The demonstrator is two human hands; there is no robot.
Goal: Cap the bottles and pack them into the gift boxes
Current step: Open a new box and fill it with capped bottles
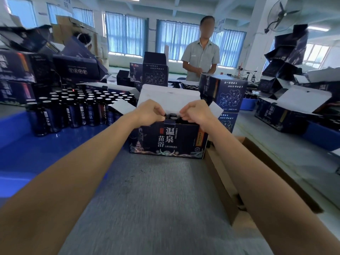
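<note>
gift box (165,142) mid-counter (147,196), flaps up | bottles (173,117) inside, under left grip (150,112) and right grip (196,115) | both curled narrow, hold unclear | risk: uneven push tilts bottles, jams neighbours, bends front tab (169,122)

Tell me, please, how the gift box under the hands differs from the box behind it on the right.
The near gift box is open, white flap raised, bottles inside; the box behind is closed. The near gift box shows large characters; the box behind a map. Both are dark blue.
</note>
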